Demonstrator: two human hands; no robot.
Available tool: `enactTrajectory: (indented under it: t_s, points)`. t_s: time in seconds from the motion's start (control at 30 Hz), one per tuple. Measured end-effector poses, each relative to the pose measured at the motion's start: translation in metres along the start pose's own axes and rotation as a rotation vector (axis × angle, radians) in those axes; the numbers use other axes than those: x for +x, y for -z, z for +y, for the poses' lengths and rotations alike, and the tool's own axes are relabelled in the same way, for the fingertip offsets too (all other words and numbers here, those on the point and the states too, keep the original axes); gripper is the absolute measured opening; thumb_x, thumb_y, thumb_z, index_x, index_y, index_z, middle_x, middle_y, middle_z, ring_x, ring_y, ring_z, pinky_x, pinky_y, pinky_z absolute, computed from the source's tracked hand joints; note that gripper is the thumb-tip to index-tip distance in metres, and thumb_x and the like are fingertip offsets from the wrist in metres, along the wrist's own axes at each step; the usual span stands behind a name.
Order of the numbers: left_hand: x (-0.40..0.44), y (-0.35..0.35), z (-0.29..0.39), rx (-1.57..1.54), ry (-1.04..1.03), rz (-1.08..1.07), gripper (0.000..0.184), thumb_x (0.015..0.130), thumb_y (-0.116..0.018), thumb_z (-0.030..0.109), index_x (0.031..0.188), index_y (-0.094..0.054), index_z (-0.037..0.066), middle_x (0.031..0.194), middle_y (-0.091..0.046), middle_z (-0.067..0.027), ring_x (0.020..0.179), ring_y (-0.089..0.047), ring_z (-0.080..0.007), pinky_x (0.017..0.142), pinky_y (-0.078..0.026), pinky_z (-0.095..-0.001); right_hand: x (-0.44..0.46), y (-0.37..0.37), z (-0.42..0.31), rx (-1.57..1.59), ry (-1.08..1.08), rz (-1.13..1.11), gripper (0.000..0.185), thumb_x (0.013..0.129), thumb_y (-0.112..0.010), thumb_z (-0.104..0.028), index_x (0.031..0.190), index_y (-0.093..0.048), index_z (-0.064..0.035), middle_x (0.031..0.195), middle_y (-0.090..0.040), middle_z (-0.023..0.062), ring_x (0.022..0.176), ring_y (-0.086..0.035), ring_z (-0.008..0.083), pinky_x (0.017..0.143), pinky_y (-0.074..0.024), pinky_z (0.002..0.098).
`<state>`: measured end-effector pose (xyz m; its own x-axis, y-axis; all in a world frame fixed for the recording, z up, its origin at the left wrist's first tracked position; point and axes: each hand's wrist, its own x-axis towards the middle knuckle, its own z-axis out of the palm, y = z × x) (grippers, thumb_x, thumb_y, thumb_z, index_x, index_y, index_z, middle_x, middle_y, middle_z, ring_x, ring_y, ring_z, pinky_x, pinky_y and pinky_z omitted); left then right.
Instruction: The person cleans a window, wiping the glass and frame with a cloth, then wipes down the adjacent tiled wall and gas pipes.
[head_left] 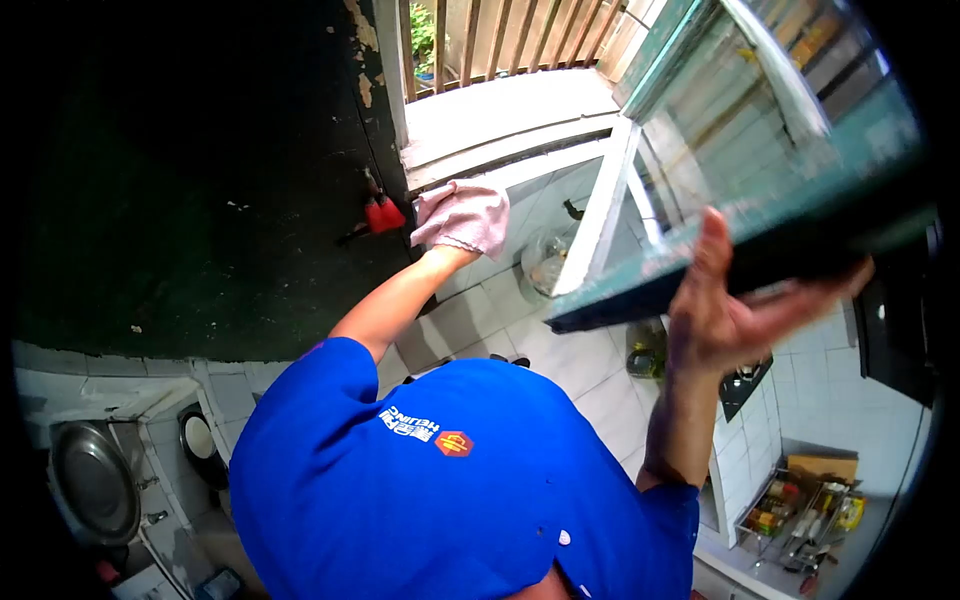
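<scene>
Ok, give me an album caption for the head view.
Left hand under a pink cloth by the window ledge, right hand spread at the open window's green frame.

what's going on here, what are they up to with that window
A person in a blue shirt has their left hand under a pink cloth by the sill. Their right hand, fingers spread, is at the lower edge of the window, which stands open. The cloth hides the left fingers.
</scene>
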<state>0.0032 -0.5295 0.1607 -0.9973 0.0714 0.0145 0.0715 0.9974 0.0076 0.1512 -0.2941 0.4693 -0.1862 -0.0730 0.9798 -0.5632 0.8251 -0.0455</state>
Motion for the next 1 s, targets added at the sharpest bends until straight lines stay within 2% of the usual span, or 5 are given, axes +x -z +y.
enactTrajectory:
  t_s: [0.23, 0.53, 0.7, 0.83, 1.0]
  points:
    - [-0.084, 0.145, -0.018, -0.199, -0.221, 0.139, 0.021, 0.070, -0.059, 0.021, 0.073, -0.068, 0.002, 0.066, -0.065, -0.0187, 0.064, -0.067, -0.0329, 0.062, -0.053, -0.0431, 0.018, -0.078, -0.044, 0.039, 0.095, 0.082, 0.092, 0.077, -0.078, -0.031, 0.147, -0.028, 0.0045, 0.140, -0.040, 0.0280, 0.126, -0.041, 0.0419, 0.105, -0.0246, 0.0612]
    - [-0.066, 0.066, -0.033, -0.363, -0.279, 0.368, 0.031, 0.081, -0.056, 0.030, 0.098, -0.070, 0.008, 0.089, -0.069, -0.0156, 0.083, -0.067, -0.0329, 0.073, -0.051, -0.0448, -0.013, -0.095, -0.074, 0.183, 0.061, -0.108, 0.083, 0.078, -0.077, -0.025, 0.144, -0.034, 0.0011, 0.140, -0.039, 0.0249, 0.127, -0.041, 0.0419, 0.105, -0.0244, 0.0624]
    - [-0.067, 0.062, -0.018, -0.347, -0.183, 0.292, 0.041, 0.074, -0.066, 0.032, 0.108, -0.066, 0.010, 0.094, -0.068, -0.0139, 0.093, -0.064, -0.0296, 0.080, -0.050, -0.0415, -0.142, -0.084, -0.052, 0.336, -0.538, -0.499, 0.065, 0.083, -0.073, -0.015, 0.139, -0.044, 0.0018, 0.133, -0.048, 0.0223, 0.124, -0.048, 0.0359, 0.105, -0.0390, 0.0403]
    - [-0.062, -0.046, -0.028, 0.167, -0.222, 0.192, 0.056, 0.092, -0.045, 0.042, 0.140, -0.046, 0.013, 0.144, -0.046, -0.0098, 0.136, -0.037, -0.0271, 0.112, -0.026, -0.0483, -0.254, -0.097, -0.016, 0.521, -1.078, -0.876, 0.047, 0.085, -0.070, -0.017, 0.126, -0.058, 0.0015, 0.113, -0.064, 0.0138, 0.103, -0.061, 0.0199, 0.090, -0.0486, 0.0311]
    - [-0.070, -0.076, -0.036, 0.021, -0.108, 0.071, 0.062, 0.095, -0.048, 0.048, 0.148, -0.035, 0.018, 0.148, -0.042, -0.0062, 0.139, -0.032, -0.0271, 0.116, -0.020, -0.0488, -0.292, -0.116, 0.018, 0.749, -1.217, -0.996, 0.046, 0.087, -0.069, -0.022, 0.126, -0.058, -0.0001, 0.106, -0.067, 0.0111, 0.097, -0.062, 0.0151, 0.086, -0.0501, 0.0295]
